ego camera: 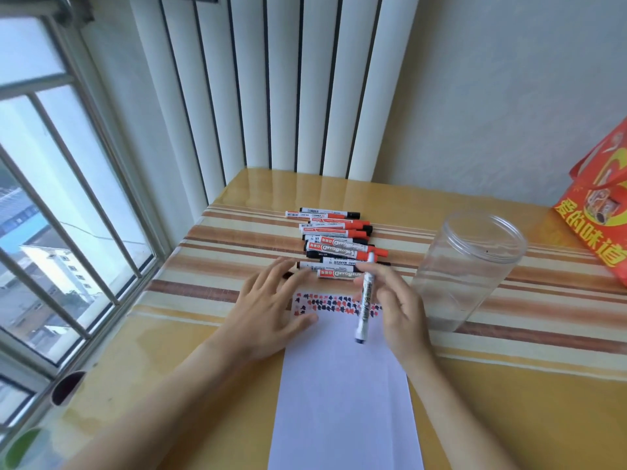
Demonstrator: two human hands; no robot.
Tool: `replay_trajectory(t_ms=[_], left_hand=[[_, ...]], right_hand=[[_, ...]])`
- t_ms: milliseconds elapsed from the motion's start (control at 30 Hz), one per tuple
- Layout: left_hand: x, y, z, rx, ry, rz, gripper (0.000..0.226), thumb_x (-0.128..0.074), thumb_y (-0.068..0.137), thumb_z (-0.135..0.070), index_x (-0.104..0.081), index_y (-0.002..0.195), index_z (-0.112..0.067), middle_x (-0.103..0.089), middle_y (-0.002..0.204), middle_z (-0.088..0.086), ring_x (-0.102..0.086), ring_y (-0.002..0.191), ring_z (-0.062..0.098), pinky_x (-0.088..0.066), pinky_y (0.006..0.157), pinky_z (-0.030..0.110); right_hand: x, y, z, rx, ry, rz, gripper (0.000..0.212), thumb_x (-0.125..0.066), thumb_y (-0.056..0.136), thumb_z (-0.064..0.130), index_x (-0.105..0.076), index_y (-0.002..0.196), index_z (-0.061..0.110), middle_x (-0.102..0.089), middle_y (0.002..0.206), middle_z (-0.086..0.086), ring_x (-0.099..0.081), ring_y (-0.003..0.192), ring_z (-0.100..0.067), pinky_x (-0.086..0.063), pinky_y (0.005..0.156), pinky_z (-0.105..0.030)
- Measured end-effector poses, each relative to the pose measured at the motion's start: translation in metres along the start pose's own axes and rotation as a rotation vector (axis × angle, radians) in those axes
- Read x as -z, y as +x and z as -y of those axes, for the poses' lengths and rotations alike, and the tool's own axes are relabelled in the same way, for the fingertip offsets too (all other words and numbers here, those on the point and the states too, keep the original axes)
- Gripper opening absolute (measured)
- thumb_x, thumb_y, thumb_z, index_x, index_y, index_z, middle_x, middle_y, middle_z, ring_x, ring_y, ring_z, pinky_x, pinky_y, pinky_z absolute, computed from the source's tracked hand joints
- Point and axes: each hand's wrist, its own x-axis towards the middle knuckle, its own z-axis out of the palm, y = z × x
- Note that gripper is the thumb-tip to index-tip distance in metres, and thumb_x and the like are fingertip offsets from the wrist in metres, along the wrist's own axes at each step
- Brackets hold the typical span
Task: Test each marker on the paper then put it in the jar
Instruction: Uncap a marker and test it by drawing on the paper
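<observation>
A white paper sheet (342, 395) lies on the table, with rows of red and black test marks along its far edge. My left hand (271, 307) rests flat on the sheet's far left corner, fingers spread. My right hand (393, 307) holds a white whiteboard marker (365, 300) with a blue cap, nearly upright over the paper, blue end down. Beyond the paper lies a pile of several red and black markers (336, 239). A clear plastic jar (464, 269) stands open to the right of the paper; I see nothing inside it.
A red and yellow gift bag (597, 212) stands at the table's far right. The striped tablecloth (210, 293) covers the table. A barred window (68, 198) runs along the left, white vertical blinds (288, 96) hang behind, and a dark tube end (68, 388) sits at the left edge.
</observation>
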Motion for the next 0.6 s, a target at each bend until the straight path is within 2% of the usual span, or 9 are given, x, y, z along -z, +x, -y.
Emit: replay_trajectory(t_ms=[67, 167, 233, 300, 367, 500, 600], left_hand=[[-0.004, -0.010, 0.007, -0.072, 0.012, 0.050, 0.076, -0.027, 0.094, -0.082, -0.018, 0.159, -0.043, -0.018, 0.167, -0.008, -0.002, 0.157, 0.010, -0.014, 0.125, 0.045], [-0.011, -0.015, 0.010, -0.088, 0.064, 0.048, 0.078, -0.027, 0.093, -0.085, -0.026, 0.158, -0.042, -0.013, 0.169, -0.009, 0.004, 0.157, 0.009, -0.011, 0.125, 0.043], [-0.012, -0.012, 0.007, -0.067, 0.067, 0.045, 0.081, -0.024, 0.091, -0.087, -0.027, 0.158, -0.041, -0.012, 0.170, -0.009, 0.005, 0.157, 0.009, -0.010, 0.126, 0.043], [-0.011, -0.011, 0.006, -0.058, 0.062, 0.039, 0.083, -0.023, 0.089, -0.089, -0.027, 0.157, -0.042, -0.011, 0.169, -0.010, 0.006, 0.157, 0.008, -0.009, 0.126, 0.043], [-0.011, -0.012, 0.006, -0.059, 0.055, 0.038, 0.084, -0.022, 0.089, -0.089, -0.027, 0.158, -0.041, -0.010, 0.170, -0.010, 0.007, 0.157, 0.008, -0.008, 0.125, 0.042], [-0.011, -0.013, 0.008, -0.068, 0.059, 0.049, 0.082, -0.021, 0.090, -0.086, -0.026, 0.158, -0.041, -0.008, 0.170, -0.009, 0.010, 0.156, 0.007, -0.007, 0.125, 0.042], [-0.011, -0.013, 0.007, -0.071, 0.068, 0.040, 0.084, -0.025, 0.089, -0.087, -0.028, 0.158, -0.040, -0.009, 0.170, -0.008, 0.009, 0.157, 0.009, -0.005, 0.125, 0.040]], right_hand=[[0.000, -0.001, 0.003, -0.092, 0.112, 0.000, 0.038, -0.047, 0.097, 0.002, -0.065, 0.123, 0.022, -0.076, 0.096, -0.006, -0.073, 0.087, -0.025, -0.055, 0.077, -0.032], [-0.005, -0.003, 0.012, -0.150, 0.084, 0.022, 0.019, -0.066, 0.092, 0.019, -0.059, 0.107, 0.025, -0.070, 0.078, -0.001, -0.061, 0.068, -0.018, -0.050, 0.067, -0.041], [-0.011, -0.005, 0.020, -0.156, 0.093, 0.032, 0.016, -0.064, 0.093, 0.032, -0.055, 0.099, 0.020, -0.055, 0.066, 0.007, -0.047, 0.060, -0.015, -0.041, 0.060, -0.037], [-0.019, -0.007, 0.024, -0.218, 0.156, 0.077, 0.024, -0.055, 0.097, 0.042, -0.053, 0.093, 0.019, -0.045, 0.061, 0.002, -0.040, 0.057, -0.016, -0.035, 0.055, -0.032], [-0.026, -0.008, 0.025, -0.290, 0.204, 0.140, 0.022, -0.050, 0.099, 0.038, -0.056, 0.091, 0.019, -0.043, 0.059, -0.002, -0.038, 0.055, -0.017, -0.032, 0.053, -0.027], [-0.022, -0.004, 0.022, -0.373, 0.163, 0.228, 0.007, -0.051, 0.096, 0.016, -0.056, 0.098, 0.020, -0.051, 0.060, -0.006, -0.043, 0.053, -0.021, -0.037, 0.051, -0.029], [-0.015, 0.003, 0.025, -0.413, 0.208, 0.258, 0.003, -0.060, 0.090, 0.020, -0.058, 0.090, 0.018, -0.061, 0.067, -0.012, -0.048, 0.047, -0.023, -0.037, 0.048, -0.027]])
